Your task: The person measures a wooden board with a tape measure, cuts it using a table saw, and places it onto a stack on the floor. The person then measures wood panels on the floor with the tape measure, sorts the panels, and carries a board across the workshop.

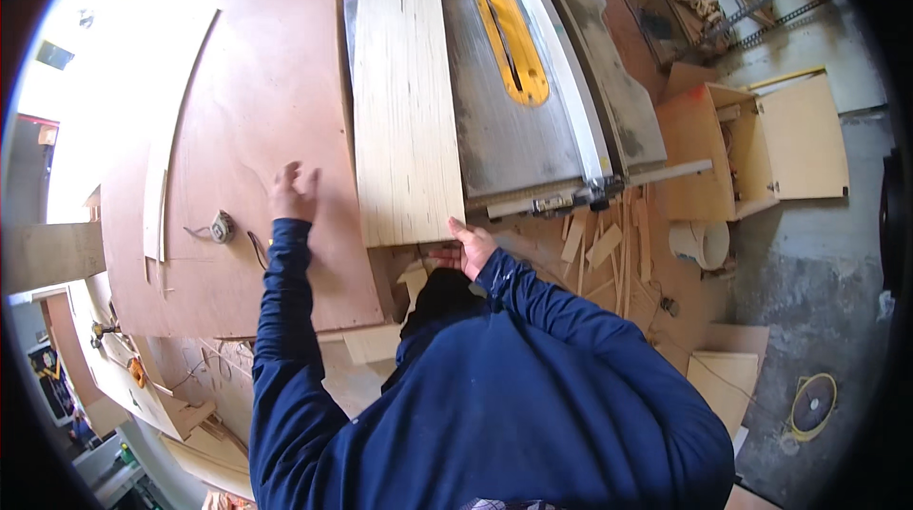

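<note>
A long pale plywood board (pixel 404 82) lies lengthwise on the left part of a grey table saw (pixel 495 120). My right hand (pixel 468 246) presses against the board's near end, fingers under its corner. My left hand (pixel 291 192) rests flat, fingers spread, on a big reddish-brown sheet (pixel 257 130) to the left of the board. The saw's yellow blade insert (pixel 514 44) and metal fence rail (pixel 561 73) sit to the right of the board. Both my sleeves are dark blue.
A tape measure (pixel 222 226) and a thin curved wood strip (pixel 176 120) lie on the brown sheet. Wood offcuts (pixel 599 249) pile up below the saw. An open plywood box (pixel 761 144) and a white bucket (pixel 702 244) stand at right on the concrete floor.
</note>
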Available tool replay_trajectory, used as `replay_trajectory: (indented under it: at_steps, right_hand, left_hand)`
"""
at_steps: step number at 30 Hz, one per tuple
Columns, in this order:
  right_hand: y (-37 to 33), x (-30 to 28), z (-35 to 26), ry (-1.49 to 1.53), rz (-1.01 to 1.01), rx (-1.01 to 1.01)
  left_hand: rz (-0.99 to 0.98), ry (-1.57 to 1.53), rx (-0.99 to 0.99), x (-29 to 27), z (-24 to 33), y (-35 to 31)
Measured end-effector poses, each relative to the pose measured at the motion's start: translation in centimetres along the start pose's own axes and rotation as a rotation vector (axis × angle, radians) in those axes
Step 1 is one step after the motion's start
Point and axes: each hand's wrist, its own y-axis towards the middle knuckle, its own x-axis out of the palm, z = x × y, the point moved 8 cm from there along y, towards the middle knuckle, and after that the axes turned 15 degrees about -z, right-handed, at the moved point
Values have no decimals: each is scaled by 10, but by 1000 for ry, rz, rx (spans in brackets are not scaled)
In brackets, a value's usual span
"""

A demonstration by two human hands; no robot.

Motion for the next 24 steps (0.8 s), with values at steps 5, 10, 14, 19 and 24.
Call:
replay_trajectory:
  at_steps: [5,10,14,19,24]
  right_hand:
    - [-10,-58,32,-213,-108,186]
    - [0,-136,49,133,196,-62]
    - [53,-150,55,230,123,-190]
    - [91,-118,28,-1207,51,-24]
    - [105,-50,29,-1726,140,-91]
  left_hand:
    - [-219,116,87,53,107,-50]
    - [-208,111,-111,62,110,-93]
    - [-368,266,-89,59,152,-100]
    - [-373,454,58,89,156,-92]
    - [-328,535,94,88,121,-103]
